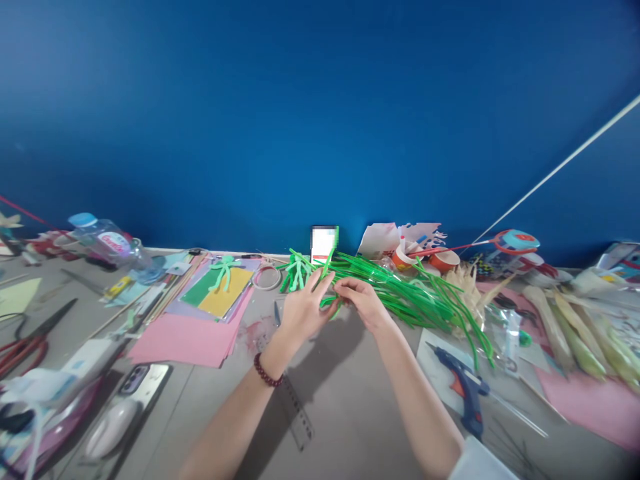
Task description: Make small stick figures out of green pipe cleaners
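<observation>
A green pipe cleaner (pixel 328 265) is bent between my two hands, with one end rising above the fingers. My left hand (pixel 306 312) is closed round it, a dark bead bracelet on the wrist. My right hand (pixel 364 303) pinches at the same spot, thumb and forefinger together; the fingertips are partly blurred. Just behind and to the right of the hands lies a loose bundle of green pipe cleaners (pixel 407 303). Close to the left fingers stands a shape of light green pipe cleaners (pixel 297 272). A similar small light green figure (pixel 223 271) rests on coloured sheets at the left.
A lit phone (pixel 324 243) leans on the blue wall. Right: a glue gun (pixel 465 390), orange-and-white cups (pixel 443 260) and corn husks (pixel 575 330). Left: pink paper (pixel 183 341), a plastic bottle (pixel 107 241), scissors (pixel 37 340) and a mouse (pixel 111 428). A clear ruler (pixel 299 413) lies below my hands.
</observation>
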A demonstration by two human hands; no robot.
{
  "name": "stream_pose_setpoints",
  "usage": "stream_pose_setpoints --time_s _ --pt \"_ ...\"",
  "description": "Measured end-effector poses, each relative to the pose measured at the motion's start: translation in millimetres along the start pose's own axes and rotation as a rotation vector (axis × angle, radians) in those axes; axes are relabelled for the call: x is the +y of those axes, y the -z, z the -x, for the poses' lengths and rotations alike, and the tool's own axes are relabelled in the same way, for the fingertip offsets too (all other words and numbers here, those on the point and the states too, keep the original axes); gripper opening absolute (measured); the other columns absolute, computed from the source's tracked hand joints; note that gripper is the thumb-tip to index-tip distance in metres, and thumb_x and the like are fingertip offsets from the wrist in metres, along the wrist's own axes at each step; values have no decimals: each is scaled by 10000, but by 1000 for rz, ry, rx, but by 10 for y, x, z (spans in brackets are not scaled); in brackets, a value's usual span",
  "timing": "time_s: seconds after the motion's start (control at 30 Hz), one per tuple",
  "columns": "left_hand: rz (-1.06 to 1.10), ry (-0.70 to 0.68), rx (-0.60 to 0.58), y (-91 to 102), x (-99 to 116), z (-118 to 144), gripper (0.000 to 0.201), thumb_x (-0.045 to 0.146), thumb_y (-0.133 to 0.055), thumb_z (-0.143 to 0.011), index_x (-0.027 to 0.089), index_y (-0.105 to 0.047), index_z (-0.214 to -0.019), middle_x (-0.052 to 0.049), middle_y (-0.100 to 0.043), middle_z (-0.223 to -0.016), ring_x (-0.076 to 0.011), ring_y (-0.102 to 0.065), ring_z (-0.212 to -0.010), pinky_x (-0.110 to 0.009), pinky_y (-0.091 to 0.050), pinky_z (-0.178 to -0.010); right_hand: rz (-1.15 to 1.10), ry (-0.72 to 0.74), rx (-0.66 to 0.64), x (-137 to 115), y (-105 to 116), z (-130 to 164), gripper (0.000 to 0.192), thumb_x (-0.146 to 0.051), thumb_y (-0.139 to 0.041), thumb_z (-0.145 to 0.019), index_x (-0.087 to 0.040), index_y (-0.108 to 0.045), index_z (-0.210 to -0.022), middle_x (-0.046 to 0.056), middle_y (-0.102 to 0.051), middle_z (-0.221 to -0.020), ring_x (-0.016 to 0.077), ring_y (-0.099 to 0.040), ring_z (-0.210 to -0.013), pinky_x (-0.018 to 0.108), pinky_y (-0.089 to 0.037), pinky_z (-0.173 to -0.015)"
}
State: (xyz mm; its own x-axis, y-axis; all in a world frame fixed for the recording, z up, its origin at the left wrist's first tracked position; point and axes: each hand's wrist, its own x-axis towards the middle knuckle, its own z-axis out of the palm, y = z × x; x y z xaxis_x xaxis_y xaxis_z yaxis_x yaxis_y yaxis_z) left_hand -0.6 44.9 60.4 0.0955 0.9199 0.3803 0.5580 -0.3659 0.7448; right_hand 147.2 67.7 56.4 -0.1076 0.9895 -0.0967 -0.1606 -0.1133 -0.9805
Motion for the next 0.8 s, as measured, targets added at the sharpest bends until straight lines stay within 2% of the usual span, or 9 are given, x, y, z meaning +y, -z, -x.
stream_pose_setpoints --time_s 0.1,0.23,0.3,0.4,0.53,0.63,0.7,0.8 --pt "-160 -32 -3 -40 -5 27 573 402 -633 -737 287 -512 -1285 -79 -452 -1377 -268 -623 -886 -271 -423 -642 -43 -18 2 13 -13 7 205 -353 -750 -573 -182 -679 -662 -8 -604 -655 104 -496 -588 224 -366 -537" --pt "-110 7 66 -96 -5 57 552 344 -615 -759 274 -499 -1295 -85 -456 -1373 -278 -609 -938 -272 -419 -655 -68 -37 -25 21 -64 30 202 -354 -753 -573 -184 -683 -656 -18 -590 -622 91 -444 -543 232 -324 -523" --pt "20 47 80 -89 -12 50 479 303 -634 -746 282 -572 -1221 -78 -539 -1291 -263 -608 -936 -257 -414 -663 -56 -25 -15 25 -69 29 201 -361 -745 -584 -186 -683 -662 -27 -580 -598 85 -417 -519 233 -304 -513" --pt "266 131 79 -39 -20 8 323 286 -718 -663 280 -700 -986 -70 -673 -1028 -243 -606 -869 -241 -403 -662 -25 -14 23 29 -39 12 211 -381 -730 -607 -187 -679 -673 -31 -571 -581 87 -413 -518 232 -297 -512" --pt "494 222 -1 33 -20 -68 190 308 -782 -577 215 -729 -733 -35 -661 -685 -176 -544 -615 -228 -340 -532 -24 38 60 22 3 -7 234 -410 -710 -628 -189 -673 -694 -8 -614 -666 112 -486 -591 237 -355 -555" --pt "656 368 -102 81 -32 -120 286 399 -737 -635 169 -726 -805 21 -555 -510 -72 -335 -388 -229 -220 -418 -34 105 47 6 1 -4 250 -440 -670 -680 -195 -662 -732 7 -649 -745 141 -558 -701 254 -410 -649" --pt "821 477 -149 120 -50 -149 369 440 -707 -664 159 -709 -903 53 -474 -451 -41 -211 -347 -225 -166 -380 -4 87 -3 -7 -13 4 276 -467 -644 -711 -193 -661 -738 19 -666 -756 161 -588 -751 279 -431 -713" --pt "1056 561 -188 177 -83 -176 379 430 -710 -668 149 -695 -922 70 -400 -440 -26 -158 -361 -205 -148 -352 50 21 -97 -20 -51 14 331 -505 -641 -709 -183 -691 -768 45 -690 -790 193 -619 -813 315 -450 -777"
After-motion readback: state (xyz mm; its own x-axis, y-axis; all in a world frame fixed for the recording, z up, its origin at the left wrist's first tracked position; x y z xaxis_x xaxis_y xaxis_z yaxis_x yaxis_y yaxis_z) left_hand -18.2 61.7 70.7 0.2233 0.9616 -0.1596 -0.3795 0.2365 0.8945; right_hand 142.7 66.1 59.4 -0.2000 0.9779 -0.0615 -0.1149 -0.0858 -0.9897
